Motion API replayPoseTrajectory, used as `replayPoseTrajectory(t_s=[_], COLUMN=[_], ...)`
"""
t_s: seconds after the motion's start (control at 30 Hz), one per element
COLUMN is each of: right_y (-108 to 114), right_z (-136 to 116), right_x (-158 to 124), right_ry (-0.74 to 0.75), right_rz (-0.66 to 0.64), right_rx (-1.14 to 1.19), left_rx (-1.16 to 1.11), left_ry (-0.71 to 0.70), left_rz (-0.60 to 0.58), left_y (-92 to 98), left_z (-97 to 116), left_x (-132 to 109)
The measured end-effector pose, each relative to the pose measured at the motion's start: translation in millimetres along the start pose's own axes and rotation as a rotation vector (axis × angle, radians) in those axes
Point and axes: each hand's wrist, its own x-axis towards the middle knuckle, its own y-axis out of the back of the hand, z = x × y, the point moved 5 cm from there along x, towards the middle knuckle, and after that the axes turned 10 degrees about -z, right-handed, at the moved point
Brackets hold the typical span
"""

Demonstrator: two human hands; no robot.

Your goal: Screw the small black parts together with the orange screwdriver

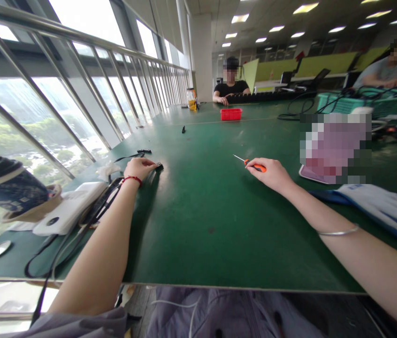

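Observation:
My left hand [140, 169] rests low over the left part of the green table, fingertips closed on a small black part [159, 166] whose exact kind I cannot make out. In my right hand [268, 172] is a screwdriver [259, 167] with an orange and black handle. Its thin metal shaft points up and left, away from me, and its tip touches nothing I can see. A wide stretch of tabletop separates the two hands. Just beyond my left hand lies another small black piece [144, 151].
A cup [11, 188], a white device [72, 209] and cables crowd the left side by the railing. On the right lie a glove [385, 206] and a pixelated phone-like object [335, 150]. Farther off are a red tray [231, 114], a teal basket [377, 103] and two people.

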Motion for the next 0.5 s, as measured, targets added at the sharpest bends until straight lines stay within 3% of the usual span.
replayPoseTrajectory(t_s=[0.5], right_y=[-0.6], right_z=[-0.1], right_x=[0.4], right_ry=[-0.007], right_rz=[-0.010], right_rx=[-0.012], left_rx=[-0.030], left_ry=[-0.008], left_rz=[-0.022], left_y=[-2.8], left_z=[-2.1], left_x=[1.7])
